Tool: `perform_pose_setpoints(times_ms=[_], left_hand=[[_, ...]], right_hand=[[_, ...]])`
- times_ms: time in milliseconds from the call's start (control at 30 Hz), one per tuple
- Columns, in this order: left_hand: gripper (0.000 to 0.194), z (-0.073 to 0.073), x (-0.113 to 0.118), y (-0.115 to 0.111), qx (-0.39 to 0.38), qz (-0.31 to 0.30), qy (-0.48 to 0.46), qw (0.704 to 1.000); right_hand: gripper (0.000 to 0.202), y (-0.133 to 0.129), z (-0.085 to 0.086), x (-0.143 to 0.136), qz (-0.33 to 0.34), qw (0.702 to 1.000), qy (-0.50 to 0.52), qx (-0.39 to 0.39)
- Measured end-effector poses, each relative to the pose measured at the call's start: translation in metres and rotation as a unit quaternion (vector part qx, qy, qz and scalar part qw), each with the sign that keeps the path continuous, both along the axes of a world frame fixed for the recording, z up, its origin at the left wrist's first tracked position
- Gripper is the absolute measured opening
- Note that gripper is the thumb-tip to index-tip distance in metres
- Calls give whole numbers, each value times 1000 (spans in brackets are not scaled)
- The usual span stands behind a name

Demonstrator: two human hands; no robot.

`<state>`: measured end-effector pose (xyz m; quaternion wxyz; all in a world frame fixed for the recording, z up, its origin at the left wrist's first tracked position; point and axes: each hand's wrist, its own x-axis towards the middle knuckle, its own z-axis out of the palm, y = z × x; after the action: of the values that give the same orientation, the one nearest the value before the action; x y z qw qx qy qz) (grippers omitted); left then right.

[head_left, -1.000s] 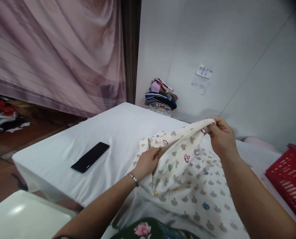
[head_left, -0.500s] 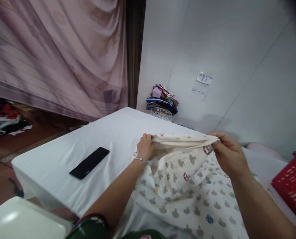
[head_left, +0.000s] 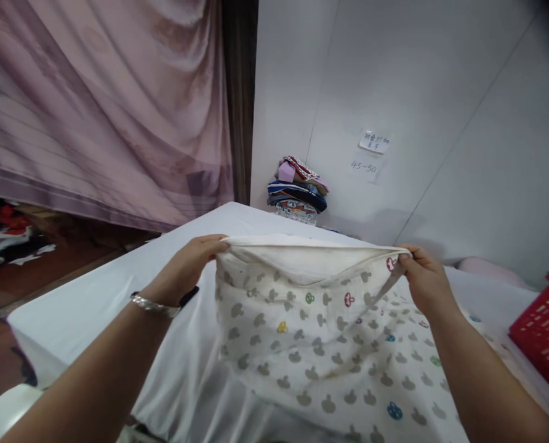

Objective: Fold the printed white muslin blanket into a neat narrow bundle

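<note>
A white cloth (head_left: 297,344) printed with grey, red, green, yellow and blue mushroom-like shapes is stretched between my hands. My left hand (head_left: 189,264), with a silver bracelet at the wrist, pinches its upper left corner. The upper right corner is gripped by my right hand (head_left: 424,277), thumb on the near side. Between them the top edge runs nearly straight, and a fold sags open below it. The lower part of the cloth lies over the white-covered table (head_left: 94,301).
Folded clothes (head_left: 298,191) are stacked at the table's far edge by the wall. A red basket (head_left: 544,335) stands at the right. Behind my left wrist, a black phone (head_left: 190,296) is mostly hidden. A pink curtain (head_left: 117,111) hangs at the left.
My left hand has moved left, drawing the cloth's top edge out wide and straight. The phone, in full view before, is now mostly covered by my left wrist.
</note>
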<state>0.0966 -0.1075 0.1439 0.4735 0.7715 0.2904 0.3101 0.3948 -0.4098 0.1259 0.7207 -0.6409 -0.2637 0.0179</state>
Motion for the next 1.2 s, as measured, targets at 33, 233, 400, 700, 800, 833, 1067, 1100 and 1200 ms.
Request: perform_pose_setpoints(times_ms=[33, 233, 400, 700, 800, 833, 1067, 1100, 1200], left_hand=[[23, 1, -2, -1, 66, 14, 31, 997], [15, -68, 4, -15, 184, -97, 229, 951], [14, -119, -2, -42, 136, -137, 277, 941], [20, -11, -23, -28, 207, 146, 38, 967], [20, 2, -28, -34, 74, 9, 51, 996], [22, 1, -30, -37, 84, -31, 89, 992], [34, -5, -64, -19, 317, 8, 258, 913], [30, -4, -71, -12, 288, 1, 289, 913], [23, 1, -89, 3, 76, -102, 393, 911]], right_hand=[[25, 2, 2, -2, 8, 1000, 3, 9], [28, 9, 17, -10, 19, 999, -14, 34], [27, 8, 23, -13, 27, 999, -13, 29], [28, 9, 28, -19, 36, 999, 7, 11], [28, 9, 33, -17, 24, 999, -10, 34], [28, 9, 35, -15, 10, 998, -20, 58], [26, 2, 35, 0, -29, 998, -51, 5], [26, 1, 33, 1, -35, 998, -61, 7], [25, 2, 28, 0, 12, 994, -68, -82]])
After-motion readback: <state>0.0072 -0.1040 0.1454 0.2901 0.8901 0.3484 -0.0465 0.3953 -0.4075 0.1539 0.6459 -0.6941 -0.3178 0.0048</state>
